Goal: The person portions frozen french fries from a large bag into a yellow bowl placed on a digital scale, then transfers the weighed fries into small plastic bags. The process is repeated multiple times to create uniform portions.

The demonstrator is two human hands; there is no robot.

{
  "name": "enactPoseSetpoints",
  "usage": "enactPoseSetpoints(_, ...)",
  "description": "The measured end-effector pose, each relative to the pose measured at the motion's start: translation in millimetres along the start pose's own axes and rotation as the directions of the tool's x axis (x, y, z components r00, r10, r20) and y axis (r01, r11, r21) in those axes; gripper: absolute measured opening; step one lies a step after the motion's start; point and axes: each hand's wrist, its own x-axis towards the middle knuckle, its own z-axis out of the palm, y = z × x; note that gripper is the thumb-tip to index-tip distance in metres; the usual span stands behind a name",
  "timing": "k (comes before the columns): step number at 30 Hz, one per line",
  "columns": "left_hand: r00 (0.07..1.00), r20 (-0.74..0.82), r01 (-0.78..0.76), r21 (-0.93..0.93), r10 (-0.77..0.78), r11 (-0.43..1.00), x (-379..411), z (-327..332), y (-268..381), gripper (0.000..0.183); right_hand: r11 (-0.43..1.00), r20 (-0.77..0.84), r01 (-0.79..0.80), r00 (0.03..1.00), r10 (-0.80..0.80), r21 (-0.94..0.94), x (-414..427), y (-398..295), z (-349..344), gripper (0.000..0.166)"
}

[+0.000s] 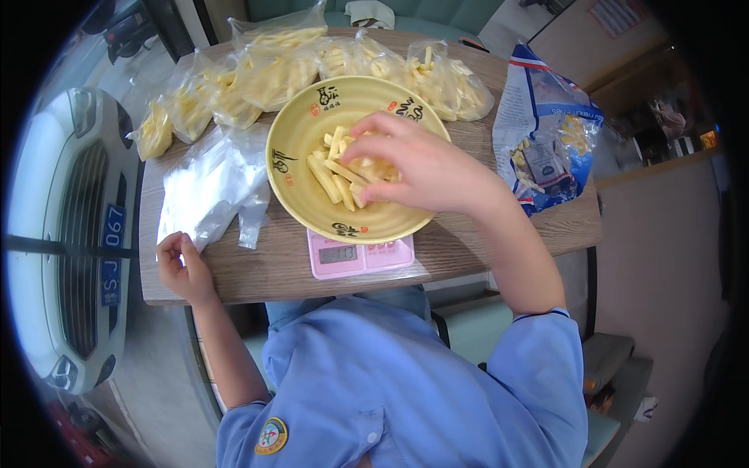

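Note:
A yellow bowl (292, 193) with dark painted characters rests on a pink digital kitchen scale (363, 263), whose display is lit with digits. Pale cut French fries (333, 175) lie in the bowl. My right hand (398, 164) reaches over them from the right, fingers curved and spread at the fries; whether it grips any is hidden. At the table's left front edge is my left hand (184, 269), its fingers curled and fingertips together, beside a stack of clear plastic bags (205, 181). I cannot tell whether it pinches a bag's edge.
Several knotted clear bags of fries (275, 76) line the far side of the wooden table (468, 251). At the right lies a large opened blue-and-white fries package (544, 128) with some fries inside. A green bench (433, 17) stands beyond the table; a white car (70, 234) is at the left.

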Motion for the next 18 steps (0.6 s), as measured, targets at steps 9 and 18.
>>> enactPoseSetpoints(9,1.000,0.010,0.015,-0.001,-0.015,1.000,-11.1,-3.4,1.2,0.008,0.904,-0.245,-0.259,0.904,0.351,0.341,-108.1,21.5,-110.5,0.029)
enactPoseSetpoints(18,0.999,0.006,0.054,0.016,-0.054,0.998,-0.4,-0.6,-3.3,0.006,0.537,-0.176,-0.782,0.605,0.777,-0.316,-155.5,195.2,-72.9,0.037)
